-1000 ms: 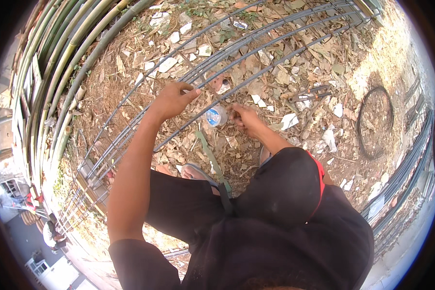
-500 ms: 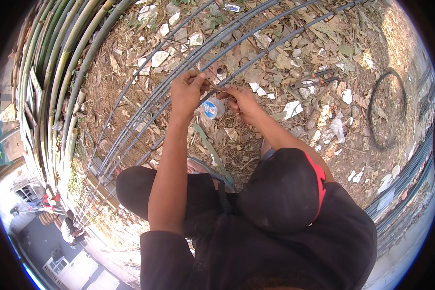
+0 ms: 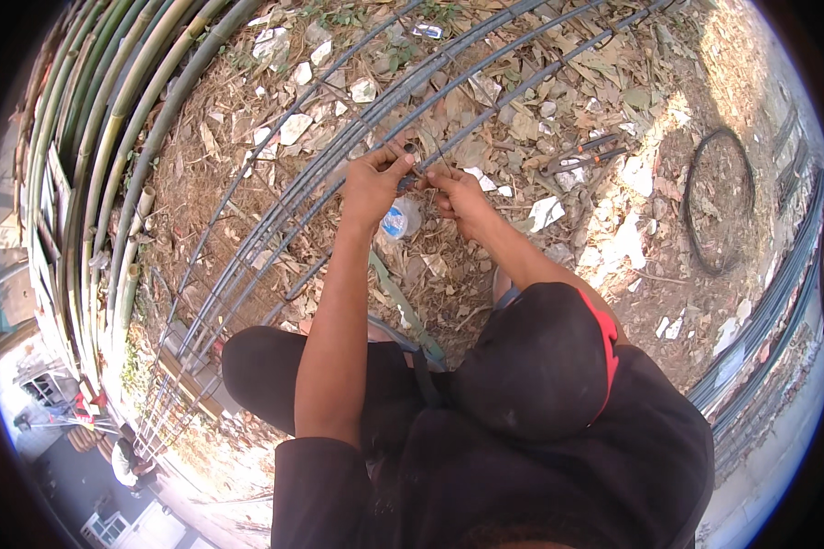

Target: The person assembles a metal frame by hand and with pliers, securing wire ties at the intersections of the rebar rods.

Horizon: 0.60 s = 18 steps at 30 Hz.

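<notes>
In front of me a cage of long grey steel reinforcing bars (image 3: 295, 194), crossed by thinner ties, runs from lower left to upper right. My left hand (image 3: 374, 188) is at the cage's near bar, thumb and fingers pinched together; what lies between them is too small to make out. Just right of it, my right hand (image 3: 460, 199) is closed with its fingertips on a thin dark wire (image 3: 443, 146) that curves up beside the bar. Below the two hands, a clear plastic cup (image 3: 401, 220) with a blue label rests on the ground.
A cutting tool with dark handles and orange marks (image 3: 588, 157) lies among leaves and white rubble. Farther right is a coil of black wire (image 3: 689, 201). Bamboo poles (image 3: 124, 101) line the left; thin steel rods (image 3: 764, 334) lie right. Another person (image 3: 126, 465) is at lower left.
My left hand has shifted slightly right and down, closer to my right hand. The thin wire now stands up visibly by the right fingertips. The whole view has tilted a little.
</notes>
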Available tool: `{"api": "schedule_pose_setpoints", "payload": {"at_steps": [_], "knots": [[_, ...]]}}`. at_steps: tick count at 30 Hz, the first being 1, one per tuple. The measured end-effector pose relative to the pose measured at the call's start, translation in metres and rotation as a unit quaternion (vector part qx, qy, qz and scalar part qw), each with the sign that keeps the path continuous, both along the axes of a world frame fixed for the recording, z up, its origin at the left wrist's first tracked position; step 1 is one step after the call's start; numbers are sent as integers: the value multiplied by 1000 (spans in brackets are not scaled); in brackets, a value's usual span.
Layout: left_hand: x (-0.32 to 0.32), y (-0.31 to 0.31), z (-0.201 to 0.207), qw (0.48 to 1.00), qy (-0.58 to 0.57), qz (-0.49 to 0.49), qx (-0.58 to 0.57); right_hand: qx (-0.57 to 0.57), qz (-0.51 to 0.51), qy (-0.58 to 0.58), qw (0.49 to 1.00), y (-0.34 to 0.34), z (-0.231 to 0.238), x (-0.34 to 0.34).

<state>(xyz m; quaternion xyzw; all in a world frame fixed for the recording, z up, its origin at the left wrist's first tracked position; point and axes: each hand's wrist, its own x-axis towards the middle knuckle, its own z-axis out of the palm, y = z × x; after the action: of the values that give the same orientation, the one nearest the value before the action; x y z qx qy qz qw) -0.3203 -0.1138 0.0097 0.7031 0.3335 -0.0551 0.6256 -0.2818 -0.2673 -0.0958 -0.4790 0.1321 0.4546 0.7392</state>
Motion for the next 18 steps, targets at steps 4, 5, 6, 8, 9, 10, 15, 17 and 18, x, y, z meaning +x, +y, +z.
{"api": "schedule_pose_setpoints", "payload": {"at_steps": [4,5,6,8,9,10,15,17,18], "knots": [[0,5,-10,999,-41,-1,30,-3,-14,-25,1000,2,4,1],[3,4,-8,999,-17,-5,28,-19,-5,-34,999,-3,6,3],[5,0,-7,1000,7,-10,27,-35,3,-43,998,-7,9,6],[2,-3,-5,999,10,-2,35,-57,14,-65,996,-4,10,5],[-2,1,-8,1000,12,9,24,-73,39,-77,994,0,13,1],[-4,5,-12,1000,15,20,14,-90,63,-89,990,3,15,-1],[-2,3,-10,1000,3,3,12,-73,34,-81,994,1,17,2],[-1,6,-11,1000,0,-6,-1,-78,33,-94,992,-1,18,5],[0,5,-12,1000,-1,-8,-13,-82,41,-105,990,-3,17,5]]}}
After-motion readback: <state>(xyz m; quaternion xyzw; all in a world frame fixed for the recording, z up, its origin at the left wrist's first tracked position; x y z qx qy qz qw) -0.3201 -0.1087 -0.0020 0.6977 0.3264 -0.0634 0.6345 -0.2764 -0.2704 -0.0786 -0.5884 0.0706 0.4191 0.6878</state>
